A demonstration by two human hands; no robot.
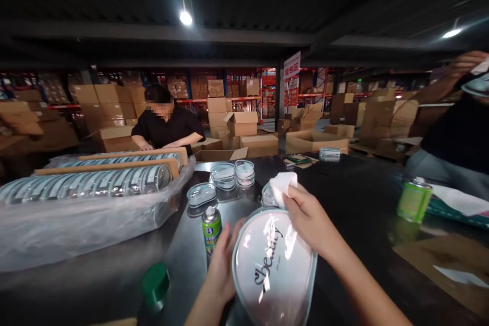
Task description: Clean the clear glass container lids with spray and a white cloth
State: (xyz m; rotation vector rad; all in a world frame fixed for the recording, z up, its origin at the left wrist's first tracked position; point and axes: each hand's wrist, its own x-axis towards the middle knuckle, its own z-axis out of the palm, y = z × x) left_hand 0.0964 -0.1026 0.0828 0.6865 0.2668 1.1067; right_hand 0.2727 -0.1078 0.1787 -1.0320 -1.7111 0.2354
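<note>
Your right hand (311,216) pinches a white cloth (283,186); whether your left hand (219,275) clamps is unclear. The clear, rounded, blue-edged plastic pouch (284,270) seems light, slippery: grip its rim.

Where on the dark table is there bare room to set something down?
The widest bare patch of table lies between the right hand and the green can at right; a smaller one lies between the plastic-lined box and the green cap. It is crowded around the left hand, spray can and "beauty" pouch, with more pouches beyond.
</note>
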